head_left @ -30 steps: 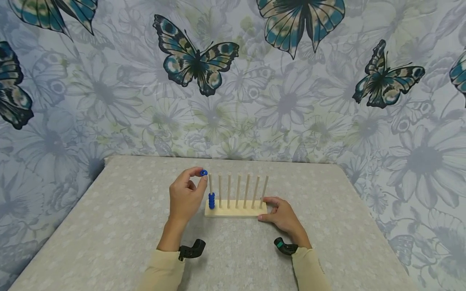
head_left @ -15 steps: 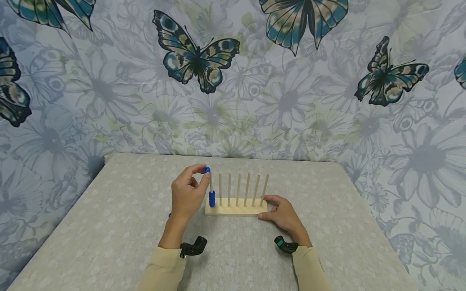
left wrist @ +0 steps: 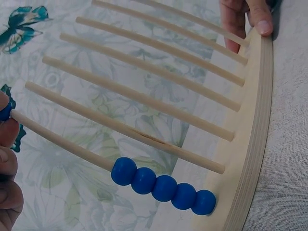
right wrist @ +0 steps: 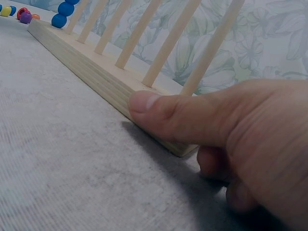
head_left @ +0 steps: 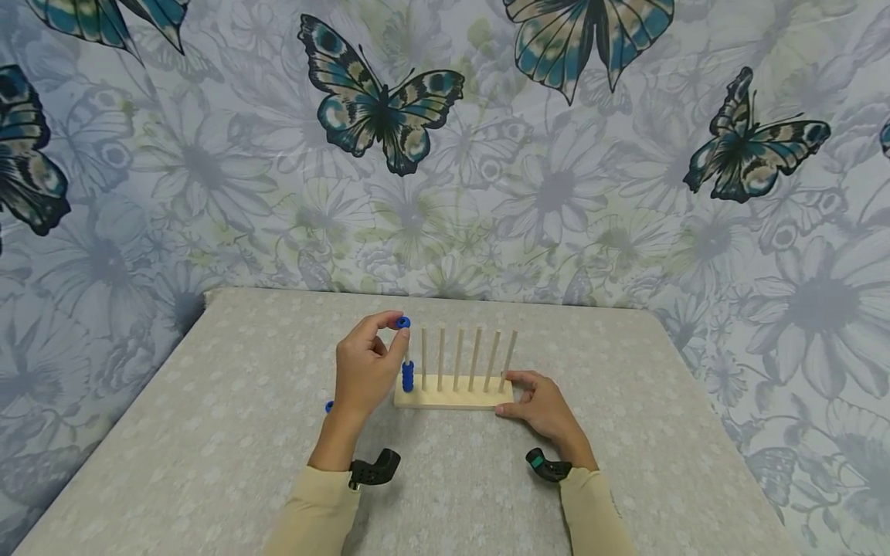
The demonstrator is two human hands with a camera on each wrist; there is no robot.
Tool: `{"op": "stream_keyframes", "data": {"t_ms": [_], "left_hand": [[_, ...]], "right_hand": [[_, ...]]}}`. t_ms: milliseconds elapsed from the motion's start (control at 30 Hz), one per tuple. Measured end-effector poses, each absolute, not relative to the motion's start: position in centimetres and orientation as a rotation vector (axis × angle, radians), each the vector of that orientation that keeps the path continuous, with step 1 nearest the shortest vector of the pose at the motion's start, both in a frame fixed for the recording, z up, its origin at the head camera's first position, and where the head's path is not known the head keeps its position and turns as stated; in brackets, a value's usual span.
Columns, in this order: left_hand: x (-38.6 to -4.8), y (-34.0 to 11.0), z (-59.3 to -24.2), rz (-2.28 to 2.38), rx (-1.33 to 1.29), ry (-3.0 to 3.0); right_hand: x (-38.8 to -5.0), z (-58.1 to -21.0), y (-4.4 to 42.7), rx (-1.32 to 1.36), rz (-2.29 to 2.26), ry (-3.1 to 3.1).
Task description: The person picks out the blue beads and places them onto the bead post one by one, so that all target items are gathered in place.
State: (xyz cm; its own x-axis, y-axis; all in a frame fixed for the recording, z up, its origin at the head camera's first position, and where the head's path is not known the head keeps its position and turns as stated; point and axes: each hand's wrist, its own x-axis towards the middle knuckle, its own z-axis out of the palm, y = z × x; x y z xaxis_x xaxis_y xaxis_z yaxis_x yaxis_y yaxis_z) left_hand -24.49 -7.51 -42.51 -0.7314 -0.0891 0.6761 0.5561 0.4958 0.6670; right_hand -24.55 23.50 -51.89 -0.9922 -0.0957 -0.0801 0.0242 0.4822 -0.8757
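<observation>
My left hand (head_left: pixel 365 369) pinches a blue bead (head_left: pixel 403 322) between thumb and forefinger at the top of the leftmost peg. In the left wrist view that bead (left wrist: pixel 5 112) touches the peg's tip; whether it is threaded on I cannot tell. Several blue beads (left wrist: pixel 164 188) are stacked at the foot of the same peg, against the wooden base (left wrist: pixel 250 139). The other pegs stand bare. My right hand (head_left: pixel 545 409) grips the right end of the base (head_left: pixel 452 398), its thumb (right wrist: pixel 159 113) along the front edge in the right wrist view.
Another blue bead (head_left: pixel 329 406) lies on the cloth-covered table (head_left: pixel 229 432), partly behind my left wrist. Far left in the right wrist view are red, purple (right wrist: pixel 26 18), yellow and orange beads. A butterfly-patterned cloth (head_left: pixel 445 232) hangs behind the table.
My left hand has moved slightly right with its bead, from left of the leftmost peg to over its tip. A blue bead beside my left wrist has come into view. My right hand keeps its grip.
</observation>
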Motion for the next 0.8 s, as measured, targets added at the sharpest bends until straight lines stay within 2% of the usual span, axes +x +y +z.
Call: {"op": "stream_keyframes", "data": {"t_ms": [800], "left_hand": [[-24.46, -7.50, -42.41, -1.224, -0.381, -2.113]], "right_hand": [[-24.59, -51.91, 23.46, -0.043, -1.546, 2.600]]}}
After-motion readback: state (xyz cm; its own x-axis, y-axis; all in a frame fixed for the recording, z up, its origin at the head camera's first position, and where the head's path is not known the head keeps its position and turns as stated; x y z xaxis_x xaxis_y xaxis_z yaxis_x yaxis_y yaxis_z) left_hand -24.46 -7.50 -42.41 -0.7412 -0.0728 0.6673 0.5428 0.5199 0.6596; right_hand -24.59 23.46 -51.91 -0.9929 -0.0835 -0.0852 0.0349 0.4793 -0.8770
